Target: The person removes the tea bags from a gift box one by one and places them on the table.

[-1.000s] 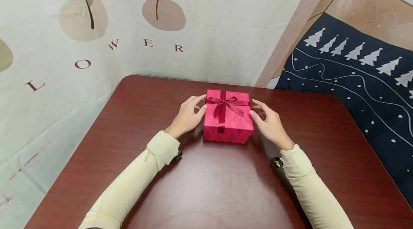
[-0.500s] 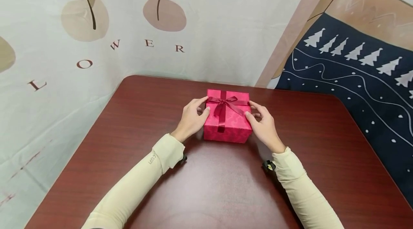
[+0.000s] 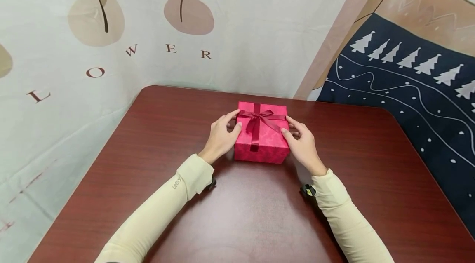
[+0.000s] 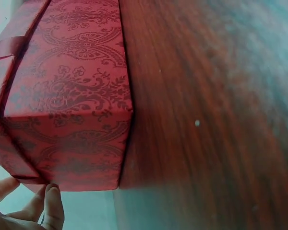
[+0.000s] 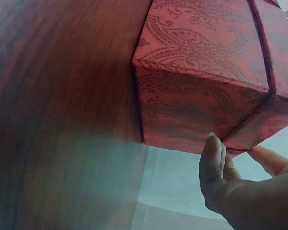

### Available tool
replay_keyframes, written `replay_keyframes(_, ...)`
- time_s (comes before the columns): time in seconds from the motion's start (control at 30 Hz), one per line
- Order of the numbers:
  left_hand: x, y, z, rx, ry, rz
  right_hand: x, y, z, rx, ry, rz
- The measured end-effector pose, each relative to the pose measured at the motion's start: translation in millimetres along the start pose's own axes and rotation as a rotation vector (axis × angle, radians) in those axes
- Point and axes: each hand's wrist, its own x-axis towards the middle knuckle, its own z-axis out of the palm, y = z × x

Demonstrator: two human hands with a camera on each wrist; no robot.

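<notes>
A red gift box (image 3: 262, 137) with a patterned surface and a dark red ribbon bow (image 3: 259, 118) stands lidded on the table, between both hands. My left hand (image 3: 219, 133) grips its left side, thumb at the lid's edge and index finger by the ribbon. Opposite it, my right hand (image 3: 304, 145) grips the right side in a similar way. In the left wrist view the fingertips (image 4: 53, 196) meet the box's side close to the lid's seam. Bent fingers (image 5: 212, 158) touch the other side in the right wrist view.
The brown wooden table (image 3: 178, 118) has rounded back corners. Directly behind it hangs a pale cloth (image 3: 259, 28) with flowers and letters. A dark blue cloth with white trees (image 3: 404, 73) hangs to the right.
Both hands have moved inward onto the box's sides, the right one closing a small gap. Over the last half second the hands and the box have hardly moved.
</notes>
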Motion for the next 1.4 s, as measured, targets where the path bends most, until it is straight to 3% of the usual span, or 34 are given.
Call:
replay_keyframes(0.27,-0.2,1.6,0.1,0.01,0.038,0.004,4,12,2,-0.005,0.015,0.004)
replay_keyframes(0.37,0.0,2.6,-0.5,0.0,0.051,0.007,3,6,0,-0.007,0.004,0.031)
replay_keyframes(0.6,0.2,1.9,0.1,0.0,0.068,-0.006,-8,-33,-3,0.017,0.0,0.033)
replay_keyframes(0.97,1.1,0.0,4.0,0.011,0.107,0.033,-10,-33,-1,0.09,0.037,0.07)
replay_keyframes(1.4,0.0,5.4,6.4,0.01,0.105,0.018,-8,-36,-3,0.093,0.05,0.081)
